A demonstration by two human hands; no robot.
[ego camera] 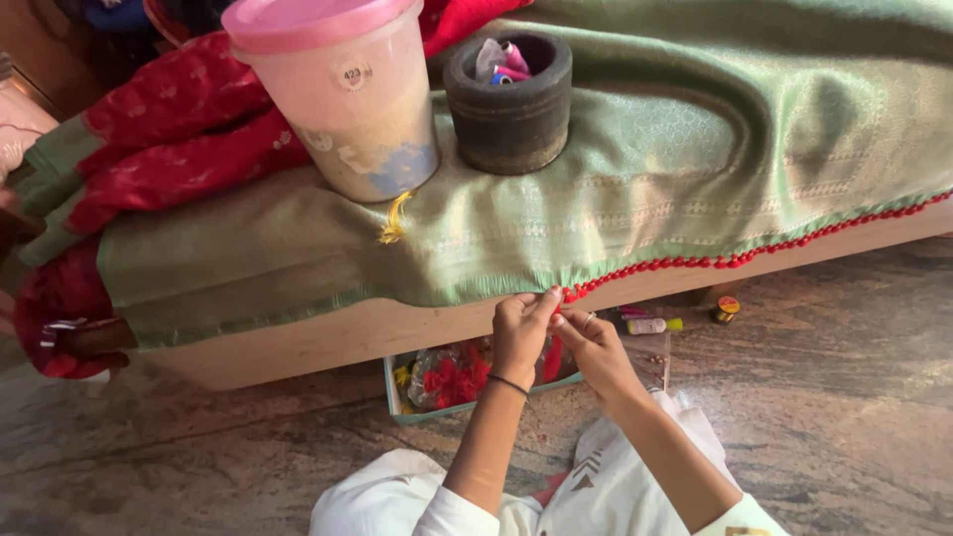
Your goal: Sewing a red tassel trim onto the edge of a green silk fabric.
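Left hand [520, 323]: fingers pinched on the hem of the green cloth [635, 169], at 6 o'clock of it
Right hand [594, 342]: fingers closed on red thread beside the red trim [754, 258] (needle not discernible)
Risk: a tug could drag the cloth; plastic jar [342, 94] at 11 o'clock may topple
Surface: low wooden bench [328, 337]; stone floor [844, 397]

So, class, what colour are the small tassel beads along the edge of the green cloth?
Red: the row of small tassel beads edges the green woven cloth, clearest in the head view.
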